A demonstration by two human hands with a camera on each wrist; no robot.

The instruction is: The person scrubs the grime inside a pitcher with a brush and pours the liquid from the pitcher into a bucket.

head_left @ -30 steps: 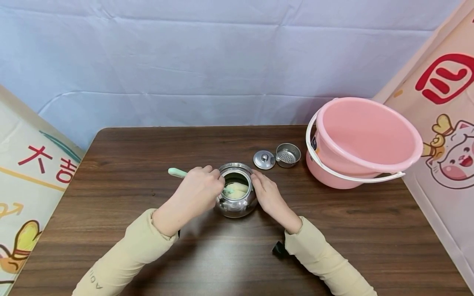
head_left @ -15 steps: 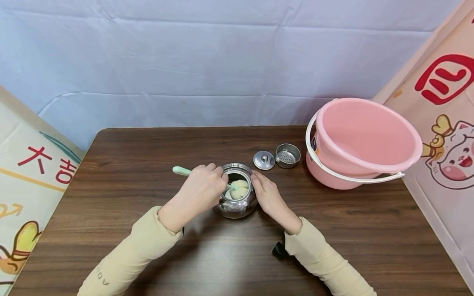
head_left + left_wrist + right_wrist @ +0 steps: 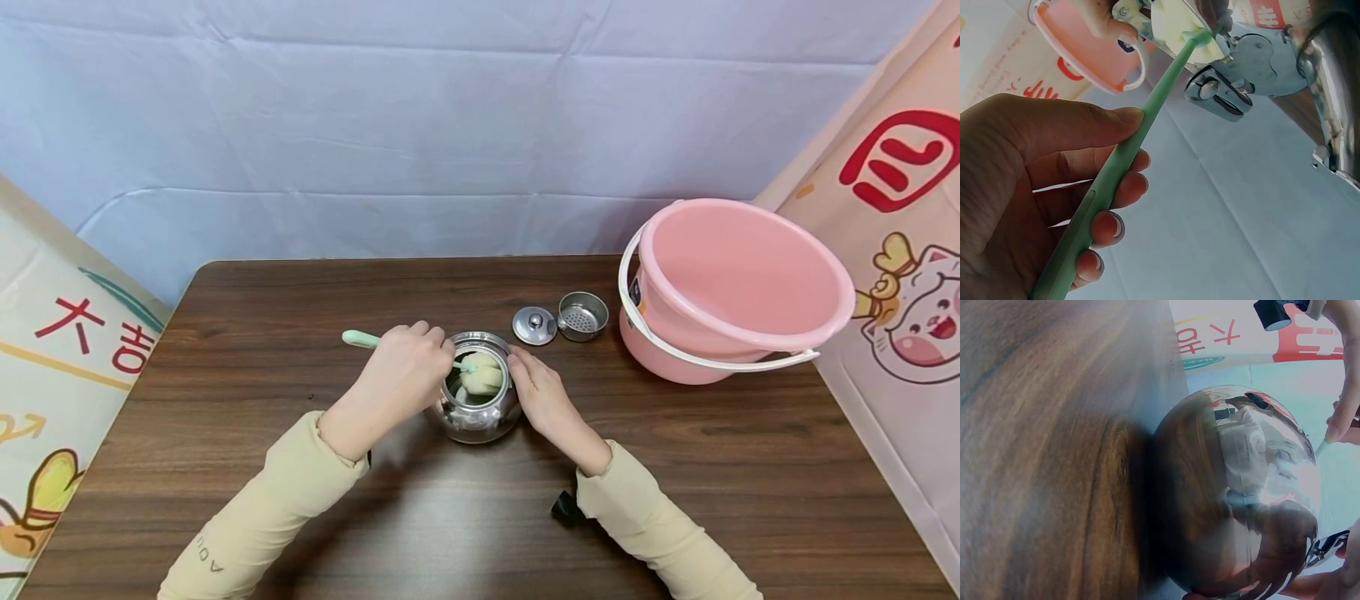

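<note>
Printed panel [image 3: 82, 333], far left: red characters on a pale ground, beside the dark wood table [image 3: 247, 308].
Brush [image 3: 361, 338], one: pale green handle, its free end sticking out to the left of your grip.
Your left hand [image 3: 405, 367]: fingers and thumb curled round that handle, above the pot's left rim.
Metal pot [image 3: 478, 423], one: round, shiny, uncovered, standing on the table between your hands.
Sponge head [image 3: 483, 375], cream: on the brush's end, inside the pot's mouth.
Lid [image 3: 535, 327], one: knob up, behind the pot and slightly right.
Your right hand [image 3: 543, 392]: fingers extended, laid against the pot's right side.
Strainer cup [image 3: 583, 317], one: perforated base, just beside the lid.
Pink bucket [image 3: 742, 275], one: white handle lowered toward you, at the table's right.
</note>
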